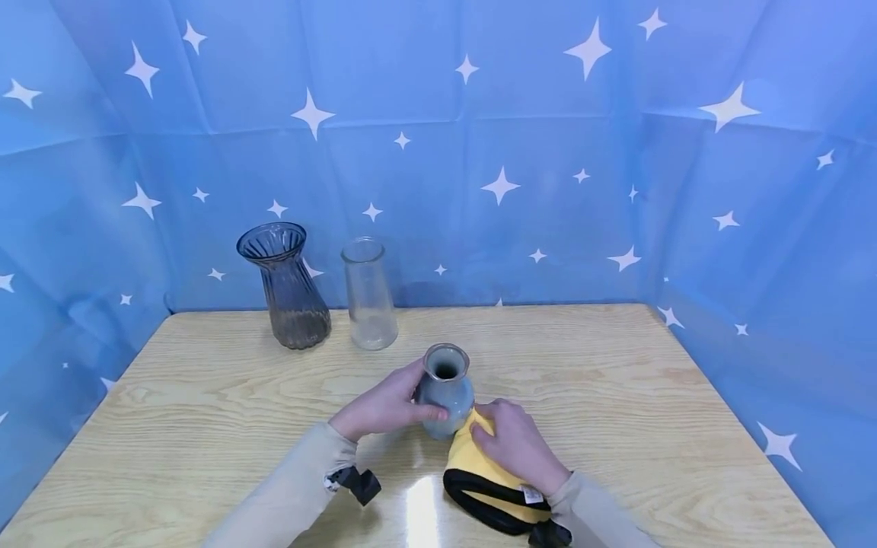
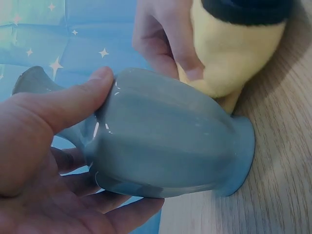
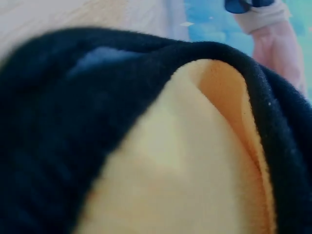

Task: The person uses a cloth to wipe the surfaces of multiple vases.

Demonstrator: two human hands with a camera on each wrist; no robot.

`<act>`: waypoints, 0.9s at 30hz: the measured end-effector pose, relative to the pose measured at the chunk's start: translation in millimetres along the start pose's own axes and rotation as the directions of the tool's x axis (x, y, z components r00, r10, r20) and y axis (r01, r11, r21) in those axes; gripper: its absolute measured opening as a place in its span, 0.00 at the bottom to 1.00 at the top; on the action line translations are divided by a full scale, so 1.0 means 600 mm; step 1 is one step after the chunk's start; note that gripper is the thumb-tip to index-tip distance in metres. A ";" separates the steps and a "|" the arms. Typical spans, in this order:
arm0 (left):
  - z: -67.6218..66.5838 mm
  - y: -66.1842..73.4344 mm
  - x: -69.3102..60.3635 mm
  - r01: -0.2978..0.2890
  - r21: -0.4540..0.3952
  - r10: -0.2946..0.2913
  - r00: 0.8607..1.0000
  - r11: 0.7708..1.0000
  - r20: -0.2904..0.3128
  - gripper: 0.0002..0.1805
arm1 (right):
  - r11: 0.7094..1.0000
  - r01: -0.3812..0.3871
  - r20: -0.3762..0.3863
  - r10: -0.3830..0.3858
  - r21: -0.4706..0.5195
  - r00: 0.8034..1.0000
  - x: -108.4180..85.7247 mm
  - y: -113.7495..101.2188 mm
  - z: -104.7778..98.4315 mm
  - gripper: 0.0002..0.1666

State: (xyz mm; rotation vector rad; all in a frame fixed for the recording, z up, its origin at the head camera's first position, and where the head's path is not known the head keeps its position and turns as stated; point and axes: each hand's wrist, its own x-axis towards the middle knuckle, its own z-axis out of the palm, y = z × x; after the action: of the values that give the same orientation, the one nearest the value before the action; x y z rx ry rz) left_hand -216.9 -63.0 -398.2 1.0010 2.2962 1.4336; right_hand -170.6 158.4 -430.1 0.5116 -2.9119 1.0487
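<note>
Grey-blue glazed ceramic: one small vase (image 1: pixel 447 393), flared at the lip, narrow at the neck, full in the body, ending in a short foot. Location: near the middle of the surface (image 1: pixel 589 365), between the two hands, mouth up; the foot appears to meet the wood.

Left hand (image 1: pixel 389 403): grips the vase from its left side. Thumb laid across the shoulder just below the neck; fingers (image 2: pixel 137 213) curled about the far side of the body, a little apart from one another.

Right hand (image 1: pixel 515 440): pinches a fold of yellow cloth (image 1: pixel 469 458) between thumb and fingers, beside the vase. The cloth, edged in black and bearing a white tag, touches the lower body near the foot and hangs in a loose fold toward the person.

Handling, as judged: vase stiff, probably light to moderate in weight, slippery on account of its gloss, liable to chip at lip and foot. Best hold: round the shoulder under the neck, where the flare should check slipping; the thin rim is better avoided. Cloth soft, limp, light; may be taken anywhere, an edge or bunched fold being surest.

Also present, at the far left, upright and apart: one smoky ribbed glass vase (image 1: pixel 291 293); one clear glass vase (image 1: pixel 371 301). Behind: blue hanging (image 1: pixel 411 175), white stars.
</note>
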 end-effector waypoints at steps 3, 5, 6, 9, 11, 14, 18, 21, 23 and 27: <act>-0.001 0.001 -0.002 -0.001 0.001 0.001 1.000 1.000 -0.004 0.37 | 0.997 0.026 -0.007 -0.026 -0.068 1.000 0.003 -0.004 0.007 0.17; -0.002 -0.001 -0.003 -0.006 -0.001 0.006 1.000 1.000 -0.008 0.37 | 0.990 0.060 -0.018 -0.063 -0.127 0.998 0.003 -0.007 0.012 0.17; -0.002 -0.001 -0.003 -0.008 -0.003 0.008 1.000 1.000 -0.010 0.37 | 0.983 0.082 -0.024 -0.087 -0.164 0.996 0.003 -0.009 0.015 0.17; -0.002 -0.002 -0.004 -0.011 -0.011 0.011 1.000 1.000 -0.004 0.36 | 0.943 0.154 -0.051 -0.177 -0.294 0.983 0.001 -0.013 0.022 0.16; -0.003 -0.002 -0.005 -0.006 -0.013 0.006 1.000 1.000 0.003 0.36 | 0.908 0.186 -0.064 -0.225 -0.374 0.972 -0.001 -0.016 0.024 0.14; -0.006 -0.001 -0.006 0.001 -0.002 -0.001 1.000 1.000 0.008 0.35 | 0.870 0.212 -0.060 -0.265 -0.446 0.962 0.002 -0.024 0.022 0.06; -0.007 -0.003 -0.005 -0.021 0.012 0.021 1.000 1.000 0.015 0.35 | 0.865 0.218 -0.023 -0.256 -0.451 0.966 0.010 -0.034 0.012 0.14; -0.008 -0.003 -0.005 -0.020 0.014 0.019 1.000 1.000 0.022 0.35 | 0.917 0.207 0.052 -0.201 -0.341 0.978 0.017 -0.032 0.001 0.11; -0.007 -0.004 -0.005 -0.014 0.011 0.014 1.000 1.000 0.023 0.35 | 0.968 0.141 0.124 -0.117 -0.208 0.985 0.020 -0.025 -0.009 0.04; -0.007 -0.006 -0.002 -0.017 0.009 0.016 1.000 1.000 0.023 0.35 | 0.998 -0.036 0.206 0.027 0.043 0.978 0.028 -0.009 -0.029 0.22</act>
State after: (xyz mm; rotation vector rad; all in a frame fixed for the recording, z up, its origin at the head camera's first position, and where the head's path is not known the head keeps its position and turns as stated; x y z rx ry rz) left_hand -219.9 -67.5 -399.8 1.0356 2.2858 1.4123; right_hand -186.3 160.2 -411.3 0.6122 -3.0887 1.1342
